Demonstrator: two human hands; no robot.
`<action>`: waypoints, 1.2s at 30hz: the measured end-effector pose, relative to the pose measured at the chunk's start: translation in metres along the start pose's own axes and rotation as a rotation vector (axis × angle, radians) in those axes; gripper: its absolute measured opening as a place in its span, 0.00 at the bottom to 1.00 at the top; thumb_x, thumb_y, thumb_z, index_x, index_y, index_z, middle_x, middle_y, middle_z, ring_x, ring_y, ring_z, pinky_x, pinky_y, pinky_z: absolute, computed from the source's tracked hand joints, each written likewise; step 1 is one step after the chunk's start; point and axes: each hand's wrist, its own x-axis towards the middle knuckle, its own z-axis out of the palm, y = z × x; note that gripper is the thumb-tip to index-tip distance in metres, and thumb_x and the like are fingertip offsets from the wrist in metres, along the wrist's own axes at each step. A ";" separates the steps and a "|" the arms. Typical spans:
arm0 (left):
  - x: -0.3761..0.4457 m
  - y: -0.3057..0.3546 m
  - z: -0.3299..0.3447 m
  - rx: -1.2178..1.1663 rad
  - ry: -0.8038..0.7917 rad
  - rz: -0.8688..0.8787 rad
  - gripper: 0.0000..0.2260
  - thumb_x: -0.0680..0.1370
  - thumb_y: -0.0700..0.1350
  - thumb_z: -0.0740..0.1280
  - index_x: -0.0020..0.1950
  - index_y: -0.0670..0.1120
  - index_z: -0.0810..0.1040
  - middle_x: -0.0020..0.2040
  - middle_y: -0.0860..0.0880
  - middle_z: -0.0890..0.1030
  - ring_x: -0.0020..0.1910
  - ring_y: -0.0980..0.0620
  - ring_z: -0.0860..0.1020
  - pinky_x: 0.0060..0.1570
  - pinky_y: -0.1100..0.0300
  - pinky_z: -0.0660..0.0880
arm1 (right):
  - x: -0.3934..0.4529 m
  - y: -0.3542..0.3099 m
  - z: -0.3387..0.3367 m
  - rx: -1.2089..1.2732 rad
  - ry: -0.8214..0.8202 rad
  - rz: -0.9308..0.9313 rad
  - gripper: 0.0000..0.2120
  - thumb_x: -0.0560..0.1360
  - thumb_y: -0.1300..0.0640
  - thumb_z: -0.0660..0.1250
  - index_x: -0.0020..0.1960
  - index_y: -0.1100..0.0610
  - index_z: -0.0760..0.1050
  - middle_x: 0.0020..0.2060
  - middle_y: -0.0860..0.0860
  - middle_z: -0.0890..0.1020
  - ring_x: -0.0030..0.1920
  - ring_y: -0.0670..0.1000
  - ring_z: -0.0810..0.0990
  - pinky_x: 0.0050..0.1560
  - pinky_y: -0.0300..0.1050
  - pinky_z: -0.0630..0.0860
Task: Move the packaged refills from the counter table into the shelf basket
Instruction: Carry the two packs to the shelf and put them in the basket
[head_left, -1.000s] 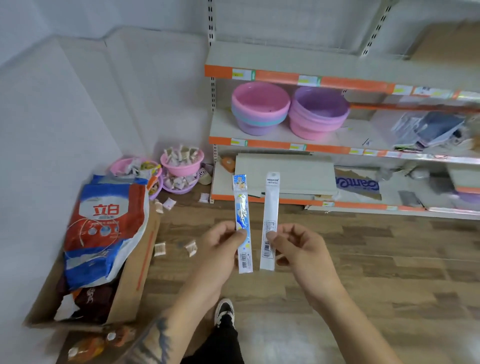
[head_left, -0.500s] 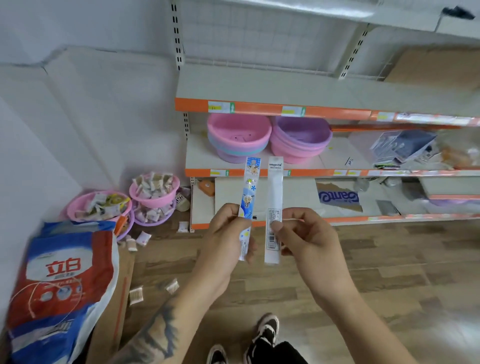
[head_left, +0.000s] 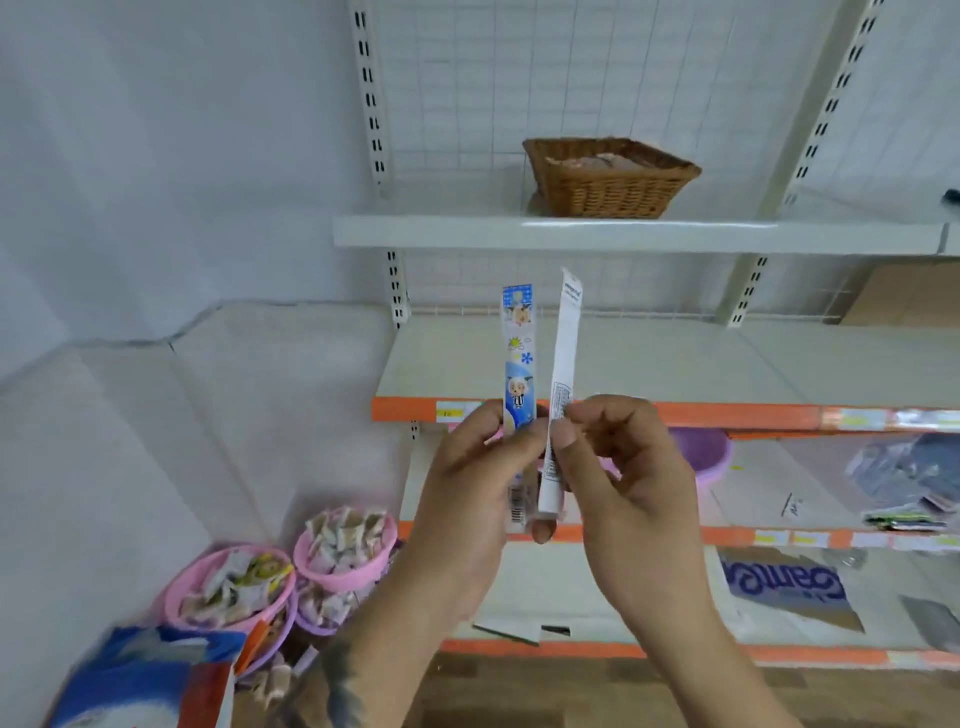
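Note:
I hold two long, narrow refill packs upright in front of the shelf unit. My left hand (head_left: 478, 483) pinches the blue cartoon-printed pack (head_left: 518, 358) near its lower end. My right hand (head_left: 623, 478) pinches the plain white pack (head_left: 564, 343) between thumb and fingers. The two packs stand side by side, almost touching. A brown wicker basket (head_left: 608, 182) sits on the white upper shelf (head_left: 623, 235), above and a little right of the packs. Something pale lies inside it; I cannot tell what.
An orange-edged shelf (head_left: 675, 364) runs behind my hands. A purple bowl (head_left: 701, 452) shows below it. Pink bowls (head_left: 343, 556) full of small sachets stand on the floor at the lower left, beside a blue and red bag (head_left: 145, 686). White wall fills the left.
The view has tilted upward, bringing the wicker basket and upper shelf into sight. Both hands have risen with the packs and drawn closer together.

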 end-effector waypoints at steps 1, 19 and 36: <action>0.016 0.005 0.007 0.006 -0.004 0.019 0.13 0.75 0.48 0.70 0.56 0.43 0.82 0.38 0.42 0.77 0.34 0.43 0.74 0.29 0.58 0.68 | 0.017 -0.004 -0.001 0.023 -0.014 -0.007 0.03 0.78 0.64 0.70 0.50 0.58 0.77 0.40 0.58 0.81 0.37 0.47 0.80 0.31 0.32 0.76; 0.237 0.064 0.078 0.239 0.032 0.330 0.09 0.74 0.51 0.75 0.47 0.47 0.81 0.40 0.38 0.82 0.34 0.40 0.73 0.29 0.55 0.70 | 0.283 -0.023 -0.054 -0.059 -0.278 -0.209 0.14 0.80 0.67 0.67 0.57 0.49 0.75 0.34 0.59 0.83 0.39 0.62 0.79 0.42 0.55 0.77; 0.307 0.106 0.041 0.212 0.074 0.205 0.07 0.83 0.42 0.64 0.51 0.40 0.80 0.37 0.42 0.81 0.30 0.45 0.75 0.30 0.56 0.72 | 0.447 -0.034 -0.019 -1.105 -0.315 0.066 0.12 0.77 0.63 0.66 0.56 0.51 0.78 0.54 0.49 0.75 0.48 0.49 0.77 0.36 0.38 0.69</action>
